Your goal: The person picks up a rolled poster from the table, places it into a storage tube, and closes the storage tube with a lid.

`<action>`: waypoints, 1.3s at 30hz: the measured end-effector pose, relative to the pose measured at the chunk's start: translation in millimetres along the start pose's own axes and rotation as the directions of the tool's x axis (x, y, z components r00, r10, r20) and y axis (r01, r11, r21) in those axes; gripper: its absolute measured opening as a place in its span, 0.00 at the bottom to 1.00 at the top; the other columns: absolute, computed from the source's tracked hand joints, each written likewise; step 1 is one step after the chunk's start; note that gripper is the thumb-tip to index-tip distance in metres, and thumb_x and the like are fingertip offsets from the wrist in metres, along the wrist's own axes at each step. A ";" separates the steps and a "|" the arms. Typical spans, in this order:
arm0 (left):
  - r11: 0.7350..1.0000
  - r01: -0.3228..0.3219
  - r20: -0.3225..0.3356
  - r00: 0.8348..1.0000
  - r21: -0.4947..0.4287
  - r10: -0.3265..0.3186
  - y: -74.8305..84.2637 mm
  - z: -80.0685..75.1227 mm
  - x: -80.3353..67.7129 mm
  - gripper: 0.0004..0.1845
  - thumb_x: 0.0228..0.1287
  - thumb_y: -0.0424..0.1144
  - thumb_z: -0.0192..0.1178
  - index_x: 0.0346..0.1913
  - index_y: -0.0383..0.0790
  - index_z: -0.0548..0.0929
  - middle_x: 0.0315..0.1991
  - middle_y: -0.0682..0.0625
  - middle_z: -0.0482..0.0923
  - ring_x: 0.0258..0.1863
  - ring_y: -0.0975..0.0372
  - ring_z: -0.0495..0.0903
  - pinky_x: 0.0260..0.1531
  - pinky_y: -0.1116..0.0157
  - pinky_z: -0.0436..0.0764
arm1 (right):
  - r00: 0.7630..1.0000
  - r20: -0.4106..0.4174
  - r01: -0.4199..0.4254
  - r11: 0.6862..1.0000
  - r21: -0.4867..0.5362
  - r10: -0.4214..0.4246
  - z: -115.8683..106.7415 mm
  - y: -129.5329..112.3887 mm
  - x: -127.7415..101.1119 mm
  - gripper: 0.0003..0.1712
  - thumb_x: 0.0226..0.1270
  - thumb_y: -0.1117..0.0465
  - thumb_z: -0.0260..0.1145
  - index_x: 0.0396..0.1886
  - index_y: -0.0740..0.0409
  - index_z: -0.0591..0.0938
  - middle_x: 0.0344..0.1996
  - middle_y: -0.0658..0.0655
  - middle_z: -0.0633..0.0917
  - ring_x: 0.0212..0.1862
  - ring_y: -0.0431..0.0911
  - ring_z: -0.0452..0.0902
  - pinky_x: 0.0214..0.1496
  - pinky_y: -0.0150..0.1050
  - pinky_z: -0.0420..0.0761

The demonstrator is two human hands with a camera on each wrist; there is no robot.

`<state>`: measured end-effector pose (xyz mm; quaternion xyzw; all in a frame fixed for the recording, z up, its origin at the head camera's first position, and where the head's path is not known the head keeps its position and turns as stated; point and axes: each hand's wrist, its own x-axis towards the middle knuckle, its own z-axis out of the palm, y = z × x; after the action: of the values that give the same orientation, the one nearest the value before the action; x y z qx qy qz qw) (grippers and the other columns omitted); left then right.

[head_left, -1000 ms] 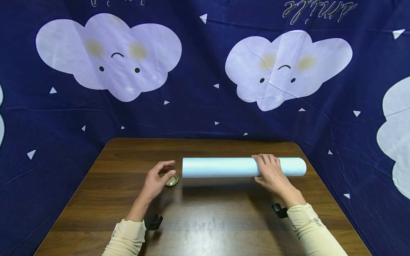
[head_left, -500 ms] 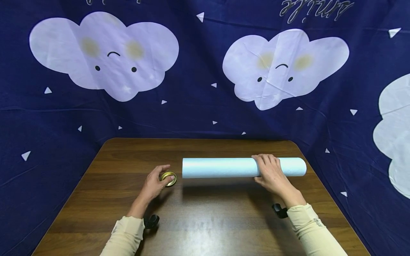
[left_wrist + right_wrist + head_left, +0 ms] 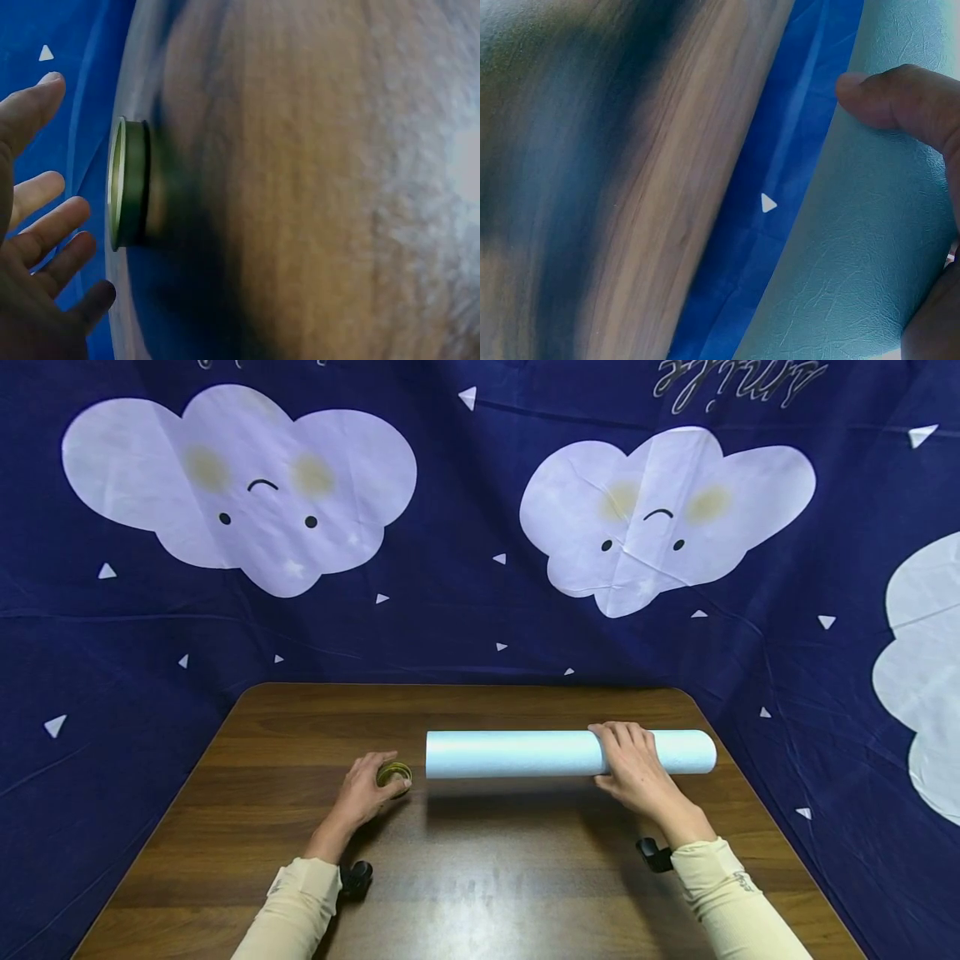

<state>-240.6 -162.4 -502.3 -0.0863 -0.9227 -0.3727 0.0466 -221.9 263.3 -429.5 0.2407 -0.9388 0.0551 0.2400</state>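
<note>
My left hand (image 3: pixel 363 793) curls loosely at the lid (image 3: pixel 393 774), mid-worktop (image 3: pixel 480 877); my right hand (image 3: pixel 637 768) grips the roll (image 3: pixel 517 753).

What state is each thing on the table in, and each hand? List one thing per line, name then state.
Foam roller: lying on its side across the table, lengthwise left to right.
Gold lid: lying flat on the table, off the roller's left end.
Right hand: laid over the roller, thumb against its near side.
Left hand: fingers loosely curved at the lid; contact unclear.
Table: bare dark wood, level.
</note>
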 end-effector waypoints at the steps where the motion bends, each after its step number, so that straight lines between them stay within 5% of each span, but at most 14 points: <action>1: 1.000 0.001 0.005 1.000 0.007 -0.001 -1.0 0.6 0.1 0.32 0.56 0.47 0.67 0.62 0.37 0.72 0.61 0.37 0.71 0.64 0.41 0.64 0.62 0.39 0.63 | 1.000 -0.001 0.001 1.000 -0.001 -0.001 0.2 0.0 -0.1 0.48 0.31 0.61 0.82 0.58 0.62 0.71 0.49 0.66 0.76 0.52 0.62 0.69 0.53 0.60 0.68; 5: 1.000 0.006 0.017 1.000 0.031 -0.006 -4.4 3.2 0.7 0.35 0.55 0.48 0.67 0.63 0.37 0.70 0.62 0.36 0.69 0.66 0.37 0.61 0.64 0.36 0.57 | 1.000 -0.008 0.007 1.000 -0.004 -0.007 1.2 0.3 -0.3 0.48 0.31 0.61 0.83 0.58 0.62 0.71 0.49 0.65 0.77 0.52 0.62 0.70 0.53 0.60 0.68; 19: 0.986 -0.014 0.009 1.000 0.169 0.013 -10.4 12.2 2.3 0.38 0.49 0.51 0.70 0.62 0.37 0.71 0.58 0.38 0.72 0.57 0.47 0.68 0.48 0.49 0.68 | 1.000 -0.003 0.002 1.000 -0.003 -0.002 2.5 0.0 -1.0 0.48 0.30 0.60 0.83 0.58 0.62 0.71 0.49 0.65 0.77 0.52 0.62 0.70 0.52 0.60 0.68; 39: 0.977 -0.019 0.024 1.000 0.213 0.014 -8.6 13.9 4.3 0.40 0.48 0.50 0.70 0.63 0.35 0.70 0.55 0.40 0.71 0.53 0.48 0.66 0.46 0.50 0.65 | 1.000 0.004 0.000 1.000 -0.020 0.000 2.5 0.1 -3.0 0.49 0.30 0.59 0.83 0.58 0.62 0.71 0.49 0.65 0.76 0.53 0.62 0.69 0.52 0.59 0.68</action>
<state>-246.8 -158.2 -517.5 -0.0926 -0.9570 -0.2705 0.0482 -220.7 264.2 -433.1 0.2385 -0.9399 0.0453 0.2402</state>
